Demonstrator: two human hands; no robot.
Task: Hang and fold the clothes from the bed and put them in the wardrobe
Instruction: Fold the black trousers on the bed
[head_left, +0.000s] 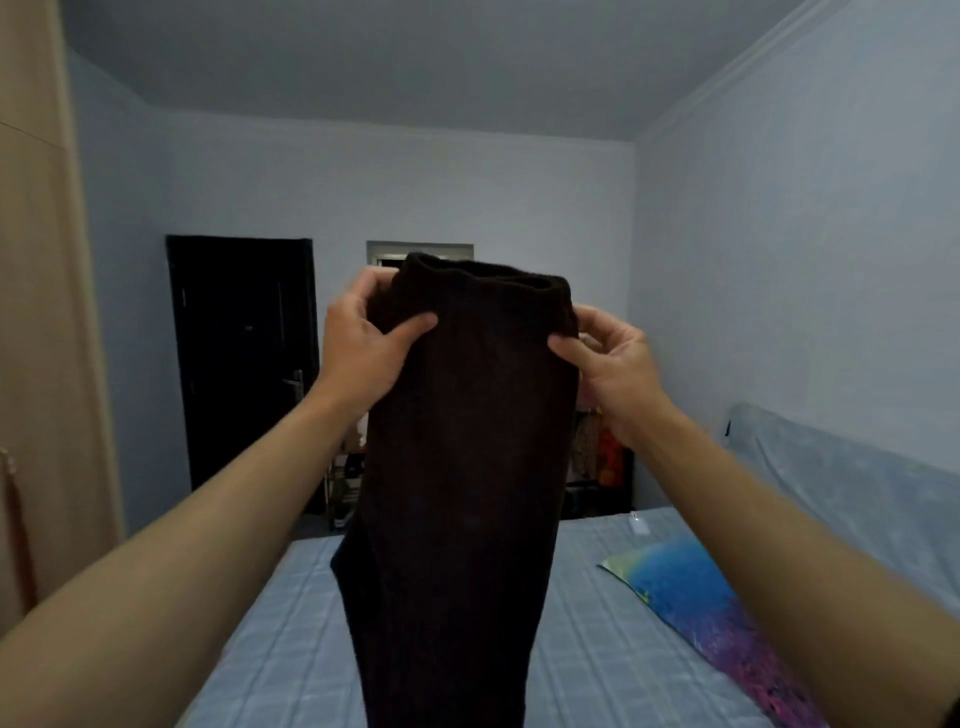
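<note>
A dark brown pair of trousers (467, 441) hangs in front of me, raised high above the bed (291, 649), waistband at the top. My left hand (363, 348) pinches the waistband's left side, thumb on the front. My right hand (608, 358) pinches its right side the same way. The cloth drops straight down out of the frame's bottom edge. The light wood wardrobe (36, 312) stands along the left edge.
The bed has a pale blue checked sheet; a bright blue and purple pillow (696, 597) lies on its right side. A black door (241, 358) is in the far wall, with a cluttered rack (597, 457) half hidden behind the trousers.
</note>
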